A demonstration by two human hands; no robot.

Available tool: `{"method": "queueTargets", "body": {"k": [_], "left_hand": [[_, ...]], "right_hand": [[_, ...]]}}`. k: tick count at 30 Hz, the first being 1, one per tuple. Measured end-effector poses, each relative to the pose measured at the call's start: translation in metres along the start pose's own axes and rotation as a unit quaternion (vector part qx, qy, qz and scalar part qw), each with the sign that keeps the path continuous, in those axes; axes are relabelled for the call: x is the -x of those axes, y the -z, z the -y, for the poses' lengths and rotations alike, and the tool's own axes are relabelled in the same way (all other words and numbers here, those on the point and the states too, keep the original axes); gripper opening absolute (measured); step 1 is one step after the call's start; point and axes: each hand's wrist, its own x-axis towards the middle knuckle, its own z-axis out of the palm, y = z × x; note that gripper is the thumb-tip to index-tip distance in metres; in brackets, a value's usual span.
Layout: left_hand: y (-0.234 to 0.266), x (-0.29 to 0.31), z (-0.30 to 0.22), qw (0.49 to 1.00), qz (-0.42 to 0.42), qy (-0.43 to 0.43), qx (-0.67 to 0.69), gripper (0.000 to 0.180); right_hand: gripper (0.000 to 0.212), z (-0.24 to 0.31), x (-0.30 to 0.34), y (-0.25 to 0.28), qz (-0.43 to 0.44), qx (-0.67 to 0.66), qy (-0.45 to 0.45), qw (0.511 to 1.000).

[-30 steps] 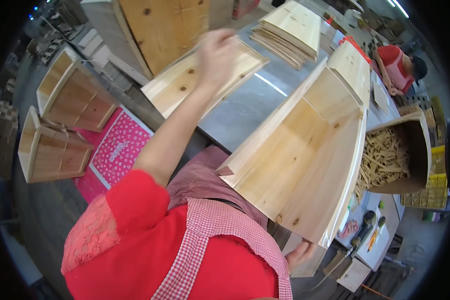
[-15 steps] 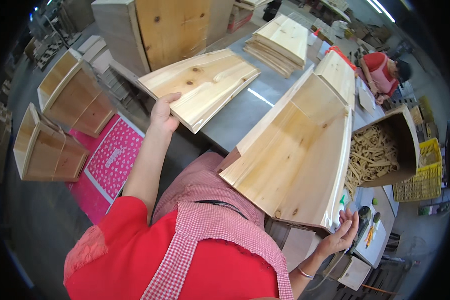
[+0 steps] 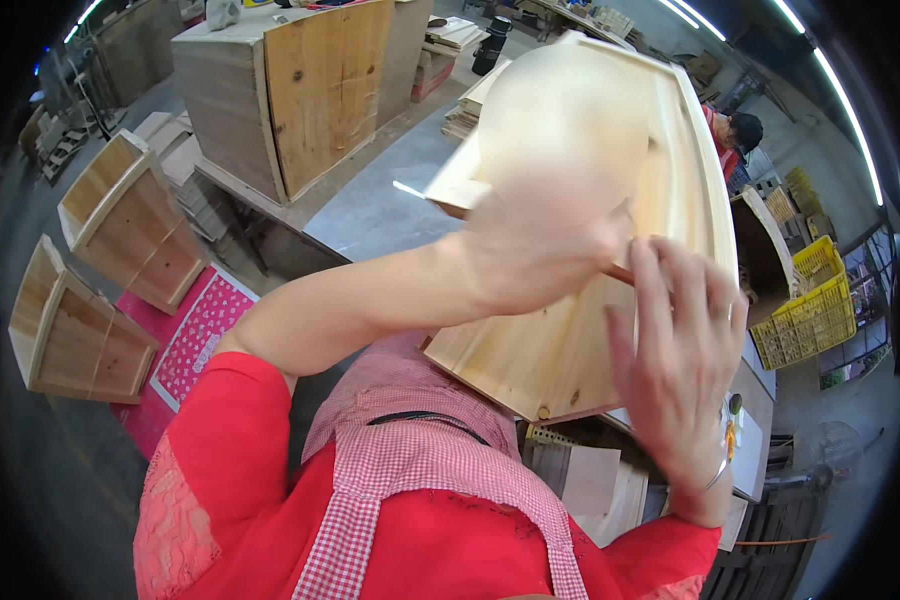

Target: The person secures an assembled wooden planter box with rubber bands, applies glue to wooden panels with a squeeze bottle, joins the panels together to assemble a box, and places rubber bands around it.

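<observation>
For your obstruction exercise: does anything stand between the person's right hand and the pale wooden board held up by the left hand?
Nothing visible does. The right hand, fingers spread, is right beside the wooden board that the left hand holds over the open wooden box.

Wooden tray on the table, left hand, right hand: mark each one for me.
Wooden tray [image 3: 560, 350]: head view, on its bare floor board near the lower corner.
Left hand [image 3: 540, 250]: head view, on the back of the hand, which is blurred.
Right hand [image 3: 685, 350]: head view, on the open palm.

Pale unfinished wood box [image 3: 570, 340]; smooth, perhaps metal, grey tabletop [image 3: 370, 210].
</observation>
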Motion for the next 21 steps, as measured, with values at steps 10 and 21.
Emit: {"method": "queueTargets", "body": {"k": [10, 21], "left_hand": [[-0.017, 0.024, -0.055, 1.000, 0.020, 0.004, 0.020, 0.036], [-0.008, 0.132, 0.016, 0.839, 0.043, 0.302, 0.450, 0.064]], "right_hand": [[0.029, -0.032, 0.050, -0.045, 0.113, -0.004, -0.050, 0.992], [0.032, -0.008, 0.066, -0.061, 0.136, -0.007, -0.076, 0.988]]}}
